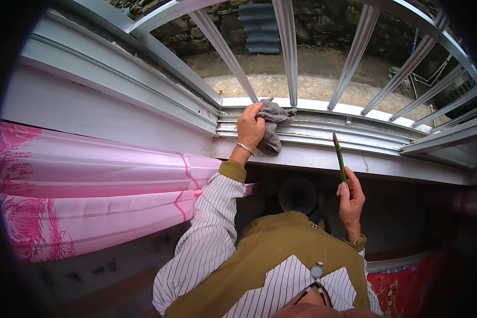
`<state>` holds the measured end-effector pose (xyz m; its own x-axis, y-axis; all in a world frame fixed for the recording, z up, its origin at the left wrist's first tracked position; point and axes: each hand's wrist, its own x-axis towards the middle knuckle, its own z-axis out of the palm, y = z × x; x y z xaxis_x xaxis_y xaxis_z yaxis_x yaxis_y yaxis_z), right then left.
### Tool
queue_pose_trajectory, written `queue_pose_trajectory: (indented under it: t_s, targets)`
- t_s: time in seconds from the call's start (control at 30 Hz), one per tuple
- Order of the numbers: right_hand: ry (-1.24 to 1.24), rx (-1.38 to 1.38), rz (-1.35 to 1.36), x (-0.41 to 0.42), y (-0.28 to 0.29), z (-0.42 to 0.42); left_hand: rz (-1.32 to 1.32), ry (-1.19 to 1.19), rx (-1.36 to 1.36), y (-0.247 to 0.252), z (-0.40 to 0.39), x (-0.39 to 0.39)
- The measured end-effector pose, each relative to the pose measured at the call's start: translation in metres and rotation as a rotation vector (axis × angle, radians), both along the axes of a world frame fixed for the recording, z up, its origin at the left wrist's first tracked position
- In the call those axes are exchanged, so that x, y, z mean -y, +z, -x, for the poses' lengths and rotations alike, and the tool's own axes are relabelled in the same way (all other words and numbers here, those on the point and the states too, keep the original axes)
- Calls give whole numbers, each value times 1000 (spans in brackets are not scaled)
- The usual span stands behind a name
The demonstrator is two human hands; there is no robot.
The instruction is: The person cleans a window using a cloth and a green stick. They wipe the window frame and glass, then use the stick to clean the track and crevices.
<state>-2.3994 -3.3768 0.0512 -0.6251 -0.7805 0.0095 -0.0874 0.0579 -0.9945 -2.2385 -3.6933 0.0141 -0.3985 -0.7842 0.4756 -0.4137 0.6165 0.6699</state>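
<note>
My left hand grips a crumpled grey cloth at the left part of the window's sliding track. One end of the cloth hangs over the inner edge of the white sill. In my right hand a thin green stick, pointed at its upper end, is held between thumb and fingers. Its tip is up near the inner edge of the track; whether it touches the frame I cannot tell. A bracelet circles my left wrist.
Metal window bars rise beyond the track. A pink-and-white curtain hangs at the left, close to my left sleeve. Below the sill, a round container shows dimly. Red patterned fabric lies at lower right. Outside stands a corrugated sheet.
</note>
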Motion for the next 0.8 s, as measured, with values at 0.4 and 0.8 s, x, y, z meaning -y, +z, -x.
queue_pose_trajectory:
  t_s: [0.4,0.8]
  targets:
    - [-51,54,-39,-4,-9,7,201,390,443,-26,-28,57]
    - [-43,52,-35,2,-14,13,412,224,695,30,-42,66]
